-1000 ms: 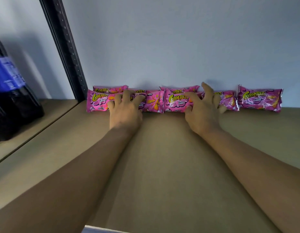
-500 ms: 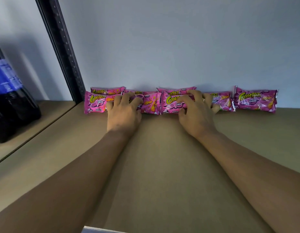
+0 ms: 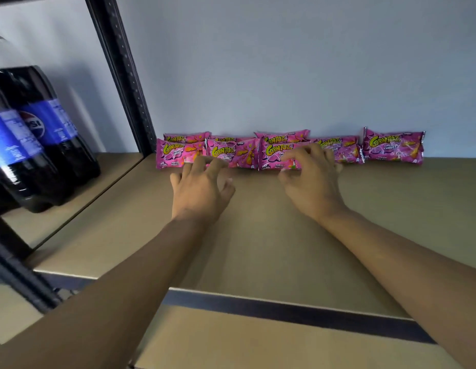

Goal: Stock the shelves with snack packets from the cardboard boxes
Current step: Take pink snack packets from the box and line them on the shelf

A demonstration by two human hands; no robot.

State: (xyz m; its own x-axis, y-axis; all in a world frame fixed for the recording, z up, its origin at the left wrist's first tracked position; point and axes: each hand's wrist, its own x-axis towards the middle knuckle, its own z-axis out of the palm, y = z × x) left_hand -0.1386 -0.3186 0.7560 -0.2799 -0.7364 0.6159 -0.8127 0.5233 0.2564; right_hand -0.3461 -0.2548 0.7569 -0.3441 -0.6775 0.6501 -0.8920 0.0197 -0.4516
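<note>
Several pink snack packets (image 3: 392,145) stand in a row against the back wall of the brown shelf (image 3: 258,235), some stacked two deep. My left hand (image 3: 202,187) hovers just in front of the left packets (image 3: 181,153), fingers loosely curled and holding nothing. My right hand (image 3: 311,182) is in front of the middle packet (image 3: 274,155), fingers relaxed, its tips overlapping the packet's lower edge. Both hands look blurred. No cardboard box is recognisable.
Dark cola bottles (image 3: 45,134) with blue labels stand on the neighbouring shelf at the left. A black perforated upright post (image 3: 119,75) divides the two bays. The shelf's dark front rail (image 3: 284,307) runs below my forearms.
Both hands have drawn back off the packets toward me. The view has pulled back, so the shelf's front rail and more of the bottles now show.
</note>
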